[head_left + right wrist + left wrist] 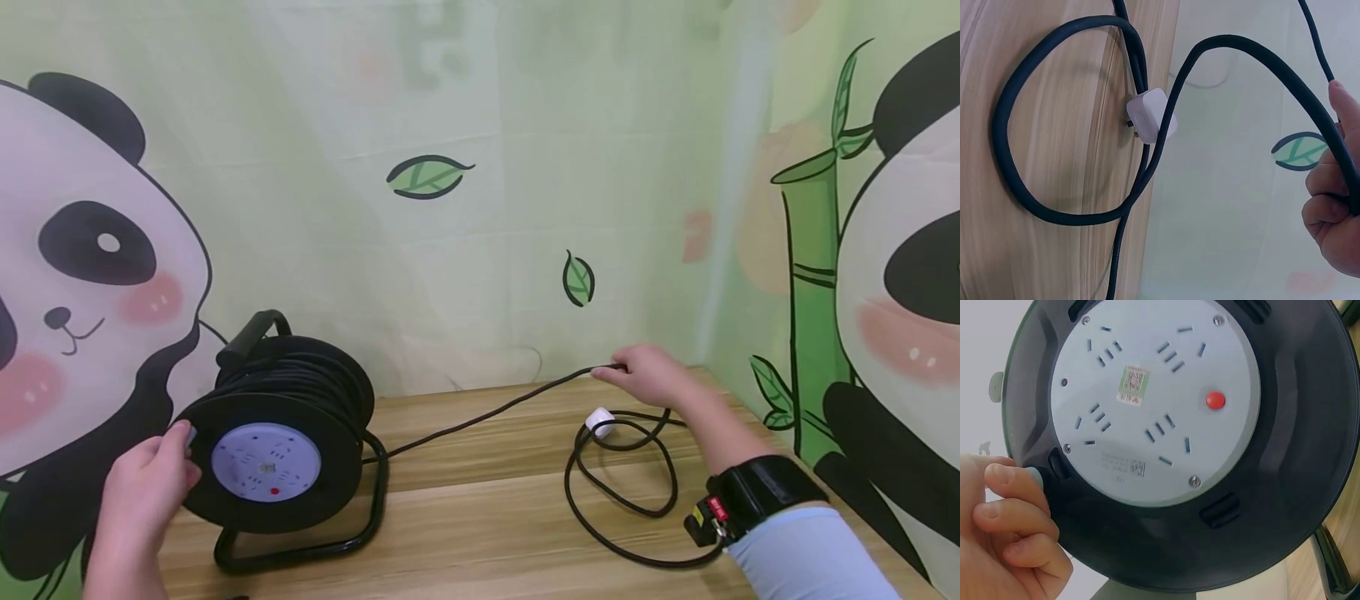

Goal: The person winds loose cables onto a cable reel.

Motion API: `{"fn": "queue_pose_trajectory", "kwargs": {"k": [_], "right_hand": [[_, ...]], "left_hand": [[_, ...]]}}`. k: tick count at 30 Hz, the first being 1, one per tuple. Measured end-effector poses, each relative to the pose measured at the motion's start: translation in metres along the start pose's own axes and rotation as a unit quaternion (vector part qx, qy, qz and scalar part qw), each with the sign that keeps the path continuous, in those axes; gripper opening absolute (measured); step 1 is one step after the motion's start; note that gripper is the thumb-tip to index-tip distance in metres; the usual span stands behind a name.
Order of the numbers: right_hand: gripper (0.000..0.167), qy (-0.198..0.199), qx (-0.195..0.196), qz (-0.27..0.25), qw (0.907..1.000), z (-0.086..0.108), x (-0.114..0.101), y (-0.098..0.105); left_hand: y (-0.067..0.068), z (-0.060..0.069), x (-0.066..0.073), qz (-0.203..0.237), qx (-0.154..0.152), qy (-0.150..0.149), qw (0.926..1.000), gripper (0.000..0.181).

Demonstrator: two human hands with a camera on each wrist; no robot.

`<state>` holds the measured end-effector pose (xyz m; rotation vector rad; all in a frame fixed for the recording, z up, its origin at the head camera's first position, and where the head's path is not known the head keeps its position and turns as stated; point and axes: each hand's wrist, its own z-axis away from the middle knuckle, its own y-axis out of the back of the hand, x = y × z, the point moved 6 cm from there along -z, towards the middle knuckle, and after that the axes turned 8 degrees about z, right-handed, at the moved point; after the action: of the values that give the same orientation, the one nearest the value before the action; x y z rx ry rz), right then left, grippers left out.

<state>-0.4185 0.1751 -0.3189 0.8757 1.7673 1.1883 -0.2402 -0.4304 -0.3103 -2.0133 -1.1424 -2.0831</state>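
On the left of the head view, a black cable reel (341, 471) stands upright, its round face bearing a pale socket panel (240, 462) with a red button (1215, 400). My left hand (146, 483) pinches a small pale-tipped knob (1037, 477) at the near left rim of the reel; the fingers partly hide it. Black cable (487, 413) runs from the reel to my right hand (651, 375), which grips it above the tabletop. Beyond that hand the cable falls in loose loops around a white plug (1146, 117).
The reel sits on a black tube stand (307, 553) on a wooden table (480, 517). A fabric backdrop (465, 292) with pandas and leaves rises behind the table and along its right side. The loose loops lie near my right wrist strap (772, 492).
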Motion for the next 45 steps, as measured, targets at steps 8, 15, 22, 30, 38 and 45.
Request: {"fn": "queue_pose_trajectory", "kwargs": {"k": [8,15,22,30,38,45], "right_hand": [[0.048,0.009,-0.003,-0.013,0.9999,-0.002,-0.009,-0.007],[0.047,0.018,-0.005,-0.022,0.9996,-0.003,-0.020,-0.010],[0.046,0.036,-0.007,-0.018,0.9992,-0.006,-0.038,-0.014],[0.044,0.038,-0.014,-0.022,0.9990,-0.009,-0.047,-0.017],[0.046,0.046,-0.015,-0.021,0.9986,-0.011,-0.052,-0.020],[0.046,0.053,-0.025,-0.016,0.9981,-0.013,-0.060,-0.027]], "left_hand": [[-0.004,0.008,0.016,-0.053,0.026,-0.078,0.9952,0.067],[-0.014,0.017,0.030,-0.115,0.054,-0.138,0.9823,0.057],[-0.027,0.025,0.040,-0.135,0.046,-0.164,0.9760,0.060],[-0.042,0.036,0.055,-0.156,0.041,-0.197,0.9669,0.056],[-0.053,0.043,0.061,-0.175,0.051,-0.201,0.9625,0.056],[-0.066,0.051,0.065,-0.189,0.063,-0.220,0.9549,0.052]]}}
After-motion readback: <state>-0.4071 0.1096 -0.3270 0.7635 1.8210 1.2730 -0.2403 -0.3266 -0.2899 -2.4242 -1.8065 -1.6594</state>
